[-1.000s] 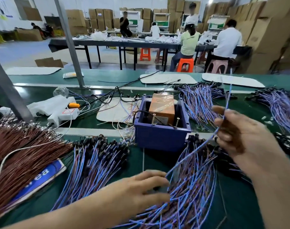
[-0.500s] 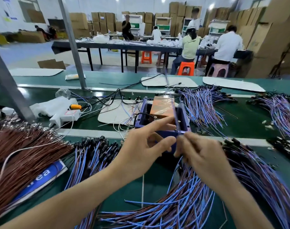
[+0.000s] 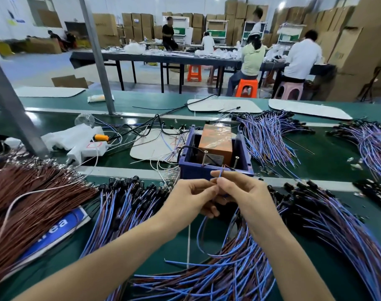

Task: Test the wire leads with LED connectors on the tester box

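Note:
The tester box (image 3: 214, 170) is a blue open bin holding an orange block (image 3: 216, 142), with two metal contact pins (image 3: 237, 158) standing at its near side. Just in front of it my left hand (image 3: 191, 197) and my right hand (image 3: 243, 192) meet, both pinching one blue-and-brown wire lead (image 3: 220, 174). The lead's tip pokes up between my fingertips, just below the pins; its tail loops down under my hands. Piles of the same leads with black LED connectors lie left (image 3: 124, 205) and right (image 3: 315, 213) of my hands.
A bundle of brown wires (image 3: 26, 196) fills the left on a blue-and-white card (image 3: 61, 227). A white power strip (image 3: 87, 149), a white pad (image 3: 154, 146) and more lead piles (image 3: 270, 135) lie beyond. A grey post (image 3: 96, 55) rises at the back left. People work at far tables.
My hands have come together in front of the tester box and now hold one lead low and close between the fingertips; earlier the right hand lifted it high from the pile.

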The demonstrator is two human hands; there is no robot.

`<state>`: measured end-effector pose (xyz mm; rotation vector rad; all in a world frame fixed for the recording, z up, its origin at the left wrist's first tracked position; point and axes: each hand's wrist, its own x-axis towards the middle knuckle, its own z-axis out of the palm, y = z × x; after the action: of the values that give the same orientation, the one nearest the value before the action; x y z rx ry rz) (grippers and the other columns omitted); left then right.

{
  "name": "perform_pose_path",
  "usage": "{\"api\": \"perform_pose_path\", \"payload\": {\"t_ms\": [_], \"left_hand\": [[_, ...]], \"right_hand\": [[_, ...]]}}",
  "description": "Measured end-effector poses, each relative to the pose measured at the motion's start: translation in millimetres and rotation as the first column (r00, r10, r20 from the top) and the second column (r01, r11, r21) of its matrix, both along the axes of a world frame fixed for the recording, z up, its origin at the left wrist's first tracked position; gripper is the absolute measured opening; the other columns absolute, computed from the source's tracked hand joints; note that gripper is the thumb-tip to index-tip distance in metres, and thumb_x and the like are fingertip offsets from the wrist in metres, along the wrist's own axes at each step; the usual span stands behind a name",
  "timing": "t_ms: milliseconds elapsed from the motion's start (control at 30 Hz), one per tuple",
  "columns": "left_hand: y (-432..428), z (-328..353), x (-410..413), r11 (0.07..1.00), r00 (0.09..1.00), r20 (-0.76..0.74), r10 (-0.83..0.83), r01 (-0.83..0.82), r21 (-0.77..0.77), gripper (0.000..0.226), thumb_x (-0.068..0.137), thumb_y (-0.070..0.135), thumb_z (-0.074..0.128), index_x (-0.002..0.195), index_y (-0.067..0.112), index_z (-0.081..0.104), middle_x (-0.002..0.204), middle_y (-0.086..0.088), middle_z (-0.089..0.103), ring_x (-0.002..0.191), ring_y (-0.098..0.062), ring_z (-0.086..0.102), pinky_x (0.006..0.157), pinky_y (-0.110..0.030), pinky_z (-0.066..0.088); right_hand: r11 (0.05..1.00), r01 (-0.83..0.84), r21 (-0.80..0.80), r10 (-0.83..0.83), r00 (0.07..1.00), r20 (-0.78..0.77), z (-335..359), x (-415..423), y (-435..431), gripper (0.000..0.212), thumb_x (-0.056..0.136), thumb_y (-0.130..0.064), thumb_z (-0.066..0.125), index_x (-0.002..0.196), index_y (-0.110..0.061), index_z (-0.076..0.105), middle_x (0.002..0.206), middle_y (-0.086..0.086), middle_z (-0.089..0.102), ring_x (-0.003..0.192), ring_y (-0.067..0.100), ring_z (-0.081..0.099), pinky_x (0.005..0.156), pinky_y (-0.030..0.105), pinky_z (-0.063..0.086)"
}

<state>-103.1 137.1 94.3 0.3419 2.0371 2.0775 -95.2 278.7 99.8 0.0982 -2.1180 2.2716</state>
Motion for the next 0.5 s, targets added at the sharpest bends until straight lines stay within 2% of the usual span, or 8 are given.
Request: {"api": "perform_pose_path", "payload": {"t_ms": [167, 300, 400, 500], "left_hand": [[1, -7, -9, 0.995, 0.993, 0.076, 0.086, -0.089, 0.037, 0.017, 0.093, 0.011, 0.058, 0.085, 0.011, 0.072, 0.074, -0.006, 0.073, 0.049, -0.013, 0.062, 0.049, -0.019, 0.051], [0, -13, -20, 0.981, 0.975, 0.103, 0.195, -0.196, 0.000, 0.020, 0.093, 0.011, 0.058, 0.079, 0.012, 0.072, 0.065, -0.005, 0.068, 0.047, -0.013, 0.062, 0.047, -0.019, 0.050], [-1, -17, -30, 0.970, 0.965, 0.095, 0.243, -0.240, -0.048, 0.024, 0.095, 0.016, 0.057, 0.075, 0.009, 0.070, 0.059, -0.003, 0.064, 0.042, -0.012, 0.057, 0.042, -0.018, 0.045], [-2, -19, -38, 0.960, 0.957, 0.090, 0.274, -0.267, -0.086, 0.027, 0.096, 0.019, 0.055, 0.075, 0.008, 0.069, 0.059, -0.003, 0.063, 0.039, -0.010, 0.054, 0.040, -0.017, 0.043]], "right_hand": [[0.962, 0.210, -0.174, -0.185, 0.972, 0.148, -15, -9, -22, 0.014, 0.086, -0.010, 0.067, 0.078, -0.015, 0.077, 0.076, 0.008, 0.074, 0.072, 0.020, 0.064, 0.063, 0.026, 0.055], [0.890, 0.390, -0.237, -0.336, 0.911, 0.238, -25, -19, -28, 0.014, 0.090, -0.015, 0.064, 0.082, -0.017, 0.075, 0.068, -0.003, 0.072, 0.069, 0.012, 0.062, 0.067, 0.024, 0.047], [0.837, 0.495, -0.233, -0.416, 0.853, 0.316, -31, -26, -27, 0.013, 0.092, -0.017, 0.064, 0.084, -0.017, 0.074, 0.058, -0.008, 0.068, 0.053, 0.007, 0.051, 0.054, 0.021, 0.042], [0.818, 0.526, -0.235, -0.438, 0.833, 0.339, -33, -31, -24, 0.014, 0.092, -0.016, 0.064, 0.083, -0.015, 0.073, 0.051, -0.009, 0.064, 0.038, 0.001, 0.042, 0.041, 0.015, 0.034]]}}
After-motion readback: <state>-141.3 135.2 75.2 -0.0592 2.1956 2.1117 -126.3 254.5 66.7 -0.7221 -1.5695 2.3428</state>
